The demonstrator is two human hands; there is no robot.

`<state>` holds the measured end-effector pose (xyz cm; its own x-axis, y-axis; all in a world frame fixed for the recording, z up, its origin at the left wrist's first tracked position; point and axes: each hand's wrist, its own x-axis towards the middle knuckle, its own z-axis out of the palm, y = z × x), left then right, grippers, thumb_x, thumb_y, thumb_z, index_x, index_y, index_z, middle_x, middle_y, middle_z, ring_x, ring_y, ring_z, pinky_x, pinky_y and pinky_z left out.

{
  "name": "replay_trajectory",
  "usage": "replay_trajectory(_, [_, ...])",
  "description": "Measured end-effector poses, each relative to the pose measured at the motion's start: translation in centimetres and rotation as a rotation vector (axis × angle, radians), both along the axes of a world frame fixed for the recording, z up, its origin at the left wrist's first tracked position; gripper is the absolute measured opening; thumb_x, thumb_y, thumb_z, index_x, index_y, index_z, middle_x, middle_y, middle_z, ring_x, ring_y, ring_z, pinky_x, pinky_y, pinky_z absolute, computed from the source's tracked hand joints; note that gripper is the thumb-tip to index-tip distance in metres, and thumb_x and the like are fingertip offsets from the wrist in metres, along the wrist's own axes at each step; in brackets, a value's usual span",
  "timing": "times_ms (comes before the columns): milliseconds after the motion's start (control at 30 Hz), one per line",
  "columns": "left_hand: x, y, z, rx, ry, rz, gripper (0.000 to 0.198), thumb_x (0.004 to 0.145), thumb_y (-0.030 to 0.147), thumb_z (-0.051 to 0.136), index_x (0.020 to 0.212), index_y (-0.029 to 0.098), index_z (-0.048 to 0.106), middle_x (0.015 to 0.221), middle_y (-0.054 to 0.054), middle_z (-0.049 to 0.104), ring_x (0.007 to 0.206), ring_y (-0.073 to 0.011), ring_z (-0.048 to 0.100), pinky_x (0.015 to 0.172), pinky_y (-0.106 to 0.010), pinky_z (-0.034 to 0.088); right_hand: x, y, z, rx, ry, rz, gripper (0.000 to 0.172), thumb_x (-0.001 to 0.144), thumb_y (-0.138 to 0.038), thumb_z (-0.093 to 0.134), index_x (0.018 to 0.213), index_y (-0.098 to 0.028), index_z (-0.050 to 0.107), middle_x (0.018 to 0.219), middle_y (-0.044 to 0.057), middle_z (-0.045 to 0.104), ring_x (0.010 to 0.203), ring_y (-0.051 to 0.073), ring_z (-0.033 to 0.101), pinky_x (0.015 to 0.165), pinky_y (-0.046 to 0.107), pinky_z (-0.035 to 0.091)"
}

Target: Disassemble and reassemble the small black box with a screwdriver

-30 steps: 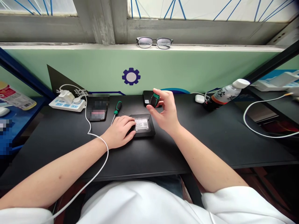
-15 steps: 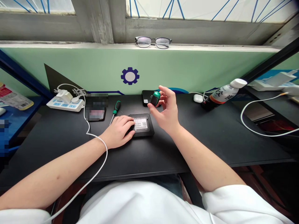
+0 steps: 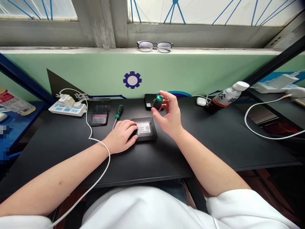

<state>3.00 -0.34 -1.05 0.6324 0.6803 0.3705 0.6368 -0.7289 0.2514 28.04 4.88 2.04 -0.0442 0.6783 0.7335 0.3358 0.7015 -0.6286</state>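
Drive (image 3: 144, 128) inside black case (image 3: 154, 132)

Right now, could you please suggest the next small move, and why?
Perhaps turn the held screwdriver gently: the right hand grips it, its shaft points down at the black case, and the left hand rests on the case.

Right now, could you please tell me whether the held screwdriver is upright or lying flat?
The screwdriver is upright, slanted: the right hand holds its handle, the shaft pointing down at the black case.
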Motion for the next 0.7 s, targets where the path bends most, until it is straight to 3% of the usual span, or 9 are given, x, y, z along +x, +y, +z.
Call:
replay_trajectory(200, [0.08, -0.04, 0.0, 0.017, -0.002, -0.014, 0.031, 0.109, 0.032, 0.05, 0.127, 0.015, 0.068, 0.133, -0.019, 0.07, 0.125, -0.0337, 0.064, 0.107, -0.053, 0.051, 0.06, 0.07, -0.05, -0.13, 0.078, 0.159, 0.049, 0.098, -0.033, 0.064, 0.145, -0.034, 0.052, 0.13, 0.008, 0.07, 0.115, 0.025, 0.072, 0.09, 0.041, 0.063])
replay_trajectory(300, [0.09, -0.05, -0.05, 0.035, -0.004, -0.018, 0.031, 0.109, 0.032, 0.05, 0.126, 0.014, 0.068, 0.132, -0.02, 0.071, 0.124, -0.034, 0.065, 0.105, -0.053, 0.051, 0.13, 0.22, -0.05, -0.12, 0.056, 0.109, 0.049, 0.093, -0.043, 0.076, 0.138, -0.034, 0.057, 0.135, 0.008, 0.065, 0.114, 0.025, 0.068, 0.087, 0.04, 0.063])
replay_trajectory(433, [0.07, -0.02, -0.06, 0.038, 0.004, -0.014, 0.03, 0.109, 0.032, 0.049, 0.127, 0.016, 0.068, 0.132, -0.019, 0.071, 0.125, -0.0334, 0.065, 0.106, -0.053, 0.051, -0.04, 0.06, 0.11, -0.07, 0.076, 0.025, 0.044, 0.087, -0.043, 0.086, 0.121, -0.032, 0.061, 0.114, 0.003, 0.061, 0.095, 0.02, 0.064, 0.076, 0.035, 0.059])
replay_trajectory(533, [0.06, 0.0, -0.03, 0.037, 0.004, -0.009, 0.03, 0.109, 0.032, 0.05, 0.128, 0.016, 0.067, 0.133, -0.018, 0.071, 0.126, -0.0333, 0.065, 0.107, -0.052, 0.051, -0.22, -0.22, 0.31, -0.052, 0.093, 0.025, 0.034, 0.092, -0.038, 0.08, 0.119, -0.032, 0.061, 0.108, 0.002, 0.062, 0.092, 0.019, 0.065, 0.079, 0.036, 0.059])
replay_trajectory(700, [0.05, 0.03, -0.13, 0.021, 0.002, -0.004, 0.029, 0.109, 0.033, 0.05, 0.128, 0.018, 0.067, 0.133, -0.017, 0.071, 0.126, -0.0325, 0.065, 0.106, -0.051, 0.05, -0.19, -0.37, 0.39, -0.101, 0.166, 0.161, 0.031, 0.102, -0.035, 0.06, 0.133, -0.034, 0.058, 0.123, 0.005, 0.069, 0.108, 0.022, 0.072, 0.091, 0.042, 0.062])
